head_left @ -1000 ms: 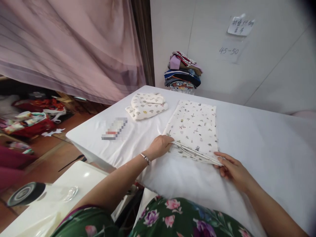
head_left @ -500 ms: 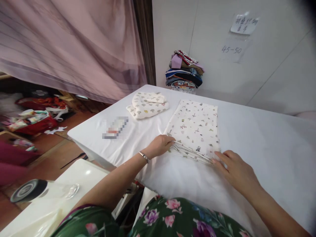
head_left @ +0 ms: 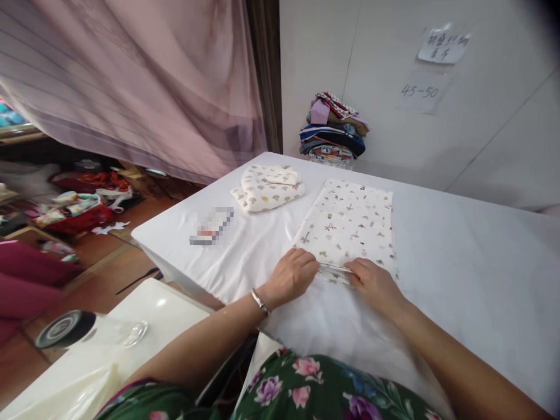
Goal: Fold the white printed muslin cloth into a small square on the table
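Observation:
A white cloth (head_left: pixel 354 219) with small printed figures lies folded in layers on the white-covered table in front of me. Its near edge is pinched at the left by my left hand (head_left: pixel 294 274), whose fingers are curled closed over the layers. A short way along the same edge, my right hand (head_left: pixel 374 286) grips the layers between thumb and fingers. The layered edge shows between the two hands. Farther back to the left rests a second cream cloth (head_left: pixel 269 189) with a grey mushroom-like print, folded into a bundle and touched by neither hand.
A blurred-out flat object (head_left: pixel 212 226) lies on the table (head_left: pixel 464 256) at the left. Folded clothes (head_left: pixel 333 131) are stacked beyond the far edge. At lower left, a clear jar with a black lid (head_left: pixel 65 328) lies on a white surface (head_left: pixel 170 309). A pink curtain (head_left: pixel 175 87) hangs at left.
My right hand has moved left along the near edge, closer to my left hand, and now grips the layers there. The view has shifted slightly.

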Tool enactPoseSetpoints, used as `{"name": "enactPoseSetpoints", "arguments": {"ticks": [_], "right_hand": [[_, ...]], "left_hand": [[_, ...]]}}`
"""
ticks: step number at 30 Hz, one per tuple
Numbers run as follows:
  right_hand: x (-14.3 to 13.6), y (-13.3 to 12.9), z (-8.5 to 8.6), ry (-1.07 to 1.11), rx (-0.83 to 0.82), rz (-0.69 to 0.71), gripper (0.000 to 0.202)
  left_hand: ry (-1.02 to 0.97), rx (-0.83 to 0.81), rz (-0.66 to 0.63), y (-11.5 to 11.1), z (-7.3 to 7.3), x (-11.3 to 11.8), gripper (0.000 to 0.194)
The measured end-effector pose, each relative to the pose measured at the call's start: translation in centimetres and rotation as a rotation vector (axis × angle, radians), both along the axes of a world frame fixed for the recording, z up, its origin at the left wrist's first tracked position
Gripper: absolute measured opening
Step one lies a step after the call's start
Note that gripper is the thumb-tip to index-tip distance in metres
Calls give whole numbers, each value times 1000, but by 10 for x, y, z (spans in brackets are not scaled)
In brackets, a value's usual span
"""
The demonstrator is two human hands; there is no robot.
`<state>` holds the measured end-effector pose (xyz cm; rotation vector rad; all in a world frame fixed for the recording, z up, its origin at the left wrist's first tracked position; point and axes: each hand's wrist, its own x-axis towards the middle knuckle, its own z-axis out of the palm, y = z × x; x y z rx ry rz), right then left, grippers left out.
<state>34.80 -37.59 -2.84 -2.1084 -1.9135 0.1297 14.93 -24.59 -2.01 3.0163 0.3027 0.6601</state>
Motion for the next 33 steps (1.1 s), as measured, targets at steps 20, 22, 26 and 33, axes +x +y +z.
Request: {"name": "enactPoseSetpoints", "arguments": {"ticks": [20, 22, 26, 33], "right_hand": [[-1, -3, -2, 104, 12, -22, 27], [-1, -3, -6, 60, 18, 3, 26], [-4, -5, -9, 10, 79, 69, 28], [-5, -11, -7, 72, 189, 157, 27]], "left_hand": [[34, 125, -72, -5, -21, 8, 19], [36, 121, -74, -5, -22, 7, 20], [32, 122, -56, -5, -23, 7, 17], [16, 118, -59, -5, -20, 6, 17]]}}
